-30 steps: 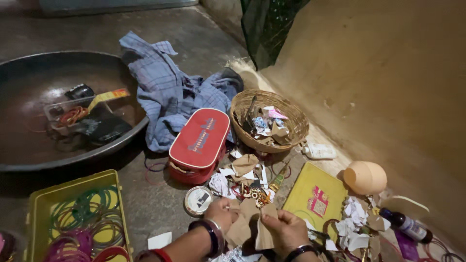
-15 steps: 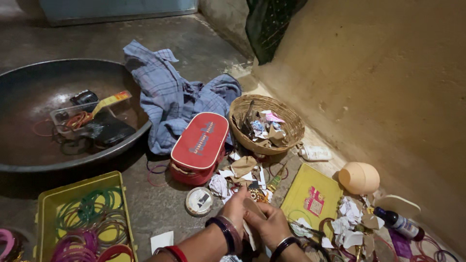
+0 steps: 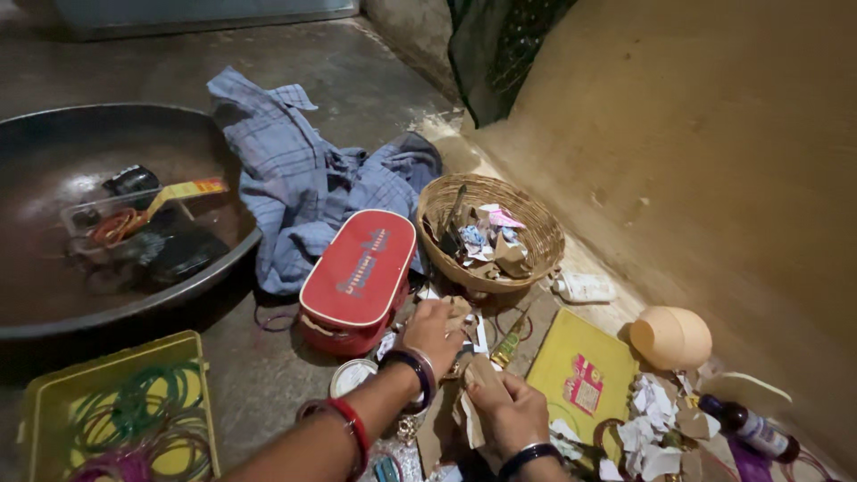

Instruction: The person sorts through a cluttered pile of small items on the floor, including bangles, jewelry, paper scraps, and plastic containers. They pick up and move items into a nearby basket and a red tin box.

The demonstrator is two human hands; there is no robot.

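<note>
Right hand [image 3: 511, 412]: fingers curled tight around a folded brown paper scrap [image 3: 475, 393], low in the middle.
Left hand [image 3: 435, 332]: fingers bent down onto the paper litter [image 3: 464, 314]; whether they grip anything cannot be told.
Edges: red oval case [image 3: 355, 277] just left; woven basket [image 3: 493, 232] beyond.
Room: bare floor [image 3: 259, 375] beside yellow tray [image 3: 116, 415].
Labels: yellow lid [image 3: 585, 370] with pink sticker, right.

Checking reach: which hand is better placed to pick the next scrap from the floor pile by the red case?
Probably left. The left hand already rests on the paper scraps beside the red case; the right hand is busy gripping a brown paper piece.
</note>
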